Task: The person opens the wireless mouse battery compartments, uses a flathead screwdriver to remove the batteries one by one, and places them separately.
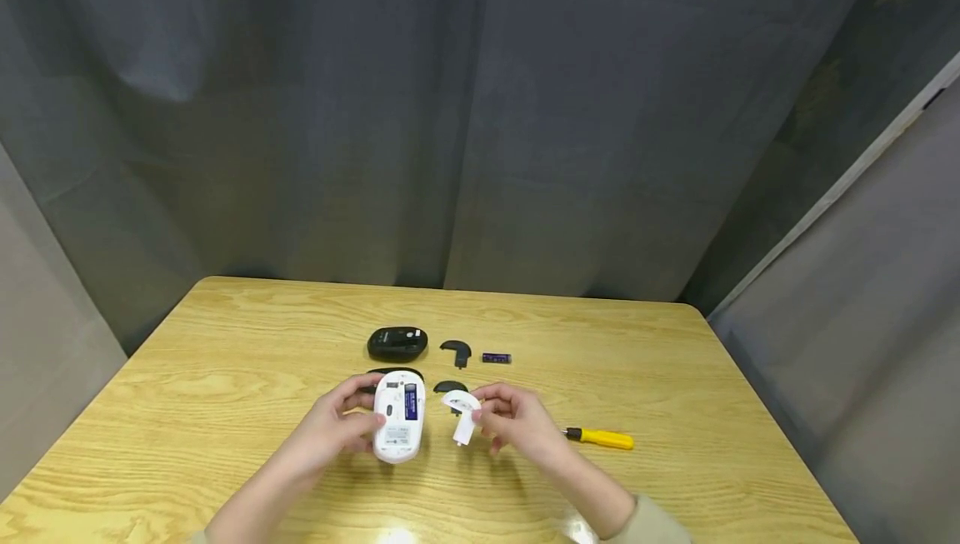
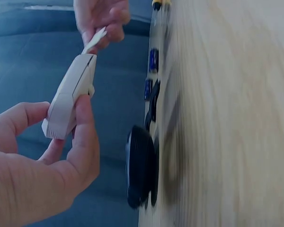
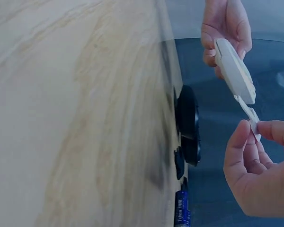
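Note:
My left hand [image 1: 334, 421] grips a white computer mouse [image 1: 392, 437] by its sides, held above the table with its underside up. A dark blue battery [image 1: 411, 402] lies in the mouse's uncovered battery slot. Between the thumb and fingers of my right hand [image 1: 519, 422] is a white battery cover [image 1: 464, 427], a curved piece with a narrow tab, just right of the mouse. The right wrist view shows the cover [image 3: 248, 113] close beside the end of the mouse [image 3: 234, 71].
Behind the hands lie a black mouse [image 1: 397, 345], a black battery cover [image 1: 459, 351] and a blue battery [image 1: 497, 358]. A second black mouse and a second black cover [image 1: 450, 386] are partly hidden. A yellow-handled screwdriver [image 1: 606, 439] lies at the right.

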{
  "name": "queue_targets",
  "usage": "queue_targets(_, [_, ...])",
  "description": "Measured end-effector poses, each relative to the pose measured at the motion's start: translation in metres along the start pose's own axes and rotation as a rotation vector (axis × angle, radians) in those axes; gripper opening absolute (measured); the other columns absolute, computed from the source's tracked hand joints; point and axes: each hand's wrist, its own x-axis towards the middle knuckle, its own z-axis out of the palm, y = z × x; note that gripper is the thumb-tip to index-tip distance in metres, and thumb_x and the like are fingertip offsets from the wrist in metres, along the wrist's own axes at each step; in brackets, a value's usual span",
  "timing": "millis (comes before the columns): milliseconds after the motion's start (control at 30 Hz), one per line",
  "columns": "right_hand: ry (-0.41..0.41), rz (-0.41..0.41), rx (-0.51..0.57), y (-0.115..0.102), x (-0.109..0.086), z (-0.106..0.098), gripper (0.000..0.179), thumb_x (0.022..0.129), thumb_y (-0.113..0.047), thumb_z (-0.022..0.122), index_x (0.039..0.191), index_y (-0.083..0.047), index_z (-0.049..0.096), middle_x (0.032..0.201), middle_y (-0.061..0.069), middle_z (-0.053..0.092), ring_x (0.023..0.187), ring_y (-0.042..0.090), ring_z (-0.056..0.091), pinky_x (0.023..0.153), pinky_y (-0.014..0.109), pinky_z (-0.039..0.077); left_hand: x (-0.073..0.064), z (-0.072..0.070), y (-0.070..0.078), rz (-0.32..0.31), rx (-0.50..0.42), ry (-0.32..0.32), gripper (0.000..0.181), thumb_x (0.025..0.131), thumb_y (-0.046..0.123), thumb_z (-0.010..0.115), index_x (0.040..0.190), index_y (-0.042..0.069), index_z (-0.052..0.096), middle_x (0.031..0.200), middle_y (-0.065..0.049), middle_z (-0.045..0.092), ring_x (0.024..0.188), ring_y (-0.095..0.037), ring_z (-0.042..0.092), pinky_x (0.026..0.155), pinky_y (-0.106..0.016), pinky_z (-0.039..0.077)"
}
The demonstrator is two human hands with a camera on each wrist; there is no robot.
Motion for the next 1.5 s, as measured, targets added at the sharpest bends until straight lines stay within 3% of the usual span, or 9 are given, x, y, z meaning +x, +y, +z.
queue_targets(400, [-0.034, 0.054, -0.115, 0.012, 0.006, 0.003, 0.031, 0.086, -0.007, 0.066, 0.114, 0.003, 0.059, 0.080, 0.009, 0.066, 0.061, 0.014, 0.054, 0.049, 0.026, 0.050, 0.000, -0.028, 0.001, -0.049, 0.045, 0.039, 0.065, 0.083, 0.005, 0.063, 0.142, 0.003, 0.035, 0.116, -0.022, 0.050, 0.084, -0.024, 0.062, 0.073, -0.041, 0.056])
queue_targets(700, [-0.101, 0.066, -0.234, 0.021, 0.013, 0.001, 0.023, 0.085, -0.005, 0.066, 0.107, 0.003, 0.063, 0.073, 0.011, 0.065, 0.057, 0.012, 0.055, 0.048, 0.022, 0.045, 0.000, -0.042, -0.004, -0.048, 0.016, -0.034, 0.067, 0.086, 0.005, 0.060, 0.144, -0.001, 0.027, 0.114, -0.019, 0.053, 0.089, -0.023, 0.061, 0.075, -0.041, 0.055])
queue_targets(933, [-0.103, 0.017, -0.286, 0.028, 0.017, 0.004, 0.021, 0.085, -0.004, 0.067, 0.104, 0.005, 0.063, 0.070, 0.017, 0.065, 0.053, 0.011, 0.052, 0.044, 0.018, 0.040, 0.001, -0.046, -0.007, -0.054, 0.004, -0.053, 0.069, 0.086, 0.006, 0.060, 0.144, -0.002, 0.025, 0.112, -0.018, 0.055, 0.089, -0.024, 0.062, 0.077, -0.043, 0.055])
queue_targets(1167, [-0.090, 0.016, -0.372, 0.031, 0.020, 0.008, 0.016, 0.083, -0.004, 0.068, 0.098, 0.001, 0.066, 0.067, 0.009, 0.064, 0.051, 0.010, 0.051, 0.043, 0.018, 0.039, 0.002, -0.046, -0.007, -0.066, 0.002, -0.049, 0.069, 0.086, 0.006, 0.061, 0.144, -0.002, 0.026, 0.112, -0.018, 0.054, 0.091, -0.023, 0.062, 0.078, -0.044, 0.055])
queue_targets(1500, [-0.044, -0.097, -0.580, 0.031, 0.024, 0.011, 0.011, 0.081, -0.005, 0.069, 0.091, -0.002, 0.068, 0.071, -0.002, 0.060, 0.056, 0.003, 0.048, 0.047, 0.016, 0.040, 0.001, -0.045, -0.006, -0.074, 0.009, -0.046, 0.068, 0.084, 0.007, 0.062, 0.144, -0.001, 0.028, 0.112, -0.017, 0.055, 0.091, -0.024, 0.062, 0.078, -0.044, 0.055])
